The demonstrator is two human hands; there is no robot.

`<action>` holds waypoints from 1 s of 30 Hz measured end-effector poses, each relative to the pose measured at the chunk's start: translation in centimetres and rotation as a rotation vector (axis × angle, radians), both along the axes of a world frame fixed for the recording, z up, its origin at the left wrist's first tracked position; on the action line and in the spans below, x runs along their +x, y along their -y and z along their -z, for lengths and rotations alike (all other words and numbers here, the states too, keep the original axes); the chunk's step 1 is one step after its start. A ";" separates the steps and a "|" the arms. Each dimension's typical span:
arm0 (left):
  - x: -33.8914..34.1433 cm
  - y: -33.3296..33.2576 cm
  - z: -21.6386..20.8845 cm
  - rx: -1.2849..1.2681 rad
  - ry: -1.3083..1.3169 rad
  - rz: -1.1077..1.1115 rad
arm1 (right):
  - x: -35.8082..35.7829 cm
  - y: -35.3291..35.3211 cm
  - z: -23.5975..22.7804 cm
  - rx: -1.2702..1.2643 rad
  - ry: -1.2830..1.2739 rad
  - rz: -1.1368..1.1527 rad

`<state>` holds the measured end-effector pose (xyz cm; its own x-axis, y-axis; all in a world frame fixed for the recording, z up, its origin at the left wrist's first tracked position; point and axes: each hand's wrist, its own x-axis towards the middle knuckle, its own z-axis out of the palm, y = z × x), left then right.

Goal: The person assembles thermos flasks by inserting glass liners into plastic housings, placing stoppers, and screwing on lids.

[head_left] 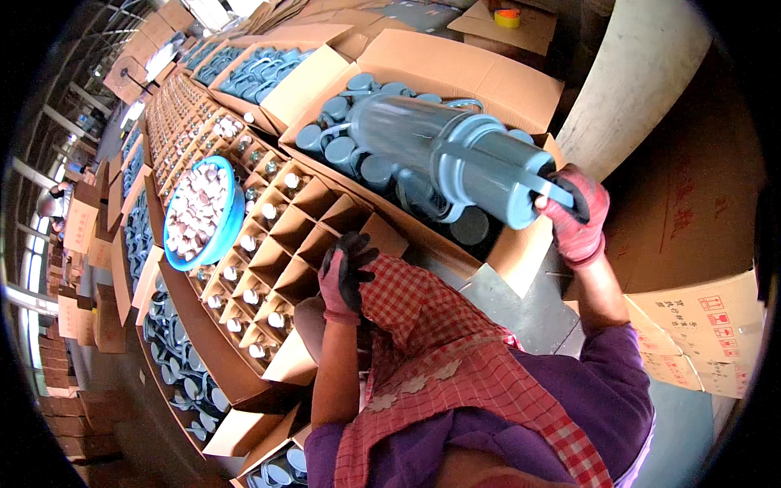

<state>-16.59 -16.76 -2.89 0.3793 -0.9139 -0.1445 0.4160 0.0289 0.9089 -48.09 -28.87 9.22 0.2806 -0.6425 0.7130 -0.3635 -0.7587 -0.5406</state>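
Note:
My right hand (576, 213), in a red and black work glove, grips a large grey-blue thermos jug (443, 150) by the strap-like handle at its near end. The jug is tilted over an open carton (455, 65) full of similar grey-blue thermos parts (340, 154), and it blurs slightly with motion. My left hand (346, 272), gloved the same way, is raised beside a carton with cardboard dividers (309, 207). Its fingers are apart and loosely bent, with nothing seen in them. Several cells near it hold glass pieces with whitish tops (268, 211).
A blue basin (234, 224) piled with small pinkish-white pieces rests on the divided carton. More cartons of grey-blue parts (183, 374) stand left and at the back. A pale pillar (639, 73) rises at the far right, beside a large brown carton (675, 244). Yellow tape (507, 18) lies at the back.

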 end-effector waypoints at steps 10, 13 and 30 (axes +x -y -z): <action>1.6 -2.5 4.2 0.077 -0.186 -0.015 | 7.5 13.4 -1.7 0.488 -0.539 0.092; 1.2 -2.6 4.2 -0.042 -0.105 -0.073 | 12.2 17.8 -1.9 0.415 -0.705 0.156; 5.5 -3.9 6.1 0.017 -0.489 0.024 | 23.5 24.0 12.7 0.181 -1.062 0.032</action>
<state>-11.09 -12.81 -8.98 0.2422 -0.9174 -0.3158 0.7948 0.0010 0.6068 -24.54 -52.88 -3.51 0.6811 -0.7321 0.0079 -0.7314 -0.6808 -0.0402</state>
